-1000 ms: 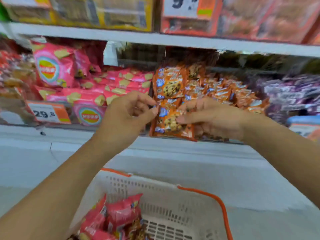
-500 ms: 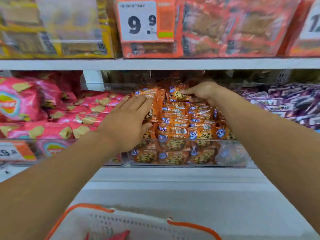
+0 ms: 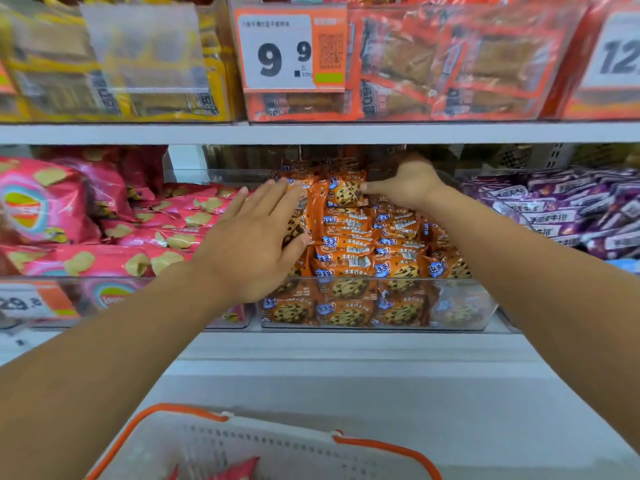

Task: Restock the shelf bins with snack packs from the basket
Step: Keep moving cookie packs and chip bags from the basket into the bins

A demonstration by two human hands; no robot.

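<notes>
I see shelf (image 3: 311, 133) w/ clear bin (image 3: 460, 306) at front edge, nearly full of orange cookie packs (image 3: 349, 251). Basket (image 3: 263, 445) below, red packs inside. Left hand (image 3: 252, 244) flat, fingers straight, pressing stack. Right hand (image 3: 405, 188) pinches top pack (image 3: 344, 194) by its edge. Packs look light, crinkly, slippery, contents fragile; I'd hold by seam, no squeezing.

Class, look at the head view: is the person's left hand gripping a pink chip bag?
No, the left hand lies flat with straight fingers against the orange cookie packs, and the pink chip bags sit untouched beside it.
</notes>
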